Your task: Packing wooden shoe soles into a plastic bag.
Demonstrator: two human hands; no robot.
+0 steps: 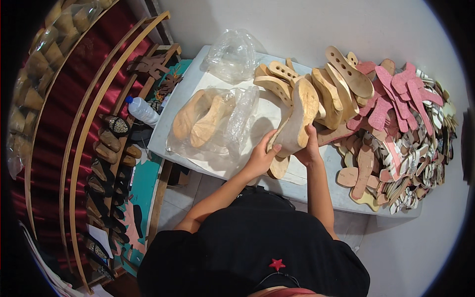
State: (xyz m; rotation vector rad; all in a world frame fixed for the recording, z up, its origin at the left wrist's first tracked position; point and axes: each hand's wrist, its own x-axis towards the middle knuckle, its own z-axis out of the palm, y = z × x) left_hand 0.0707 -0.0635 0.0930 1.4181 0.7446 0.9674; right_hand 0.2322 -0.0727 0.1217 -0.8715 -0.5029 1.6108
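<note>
Both hands grip one wedge sole [299,119], raised over the table [346,195] near its front edge: left hand [261,157] clasps the lower end, right hand [308,148] the near side. Judged step: inspecting or sorting it. More soles [326,84] piled far right; bagged pair [208,116] left. Setting it down would need a clear spot.

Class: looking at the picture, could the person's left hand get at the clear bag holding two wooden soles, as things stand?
Probably yes, once it lets go. The left hand is gripping a wooden wedge sole together with the right hand. The clear bag lies just to its left on the table, with nothing between.
</note>
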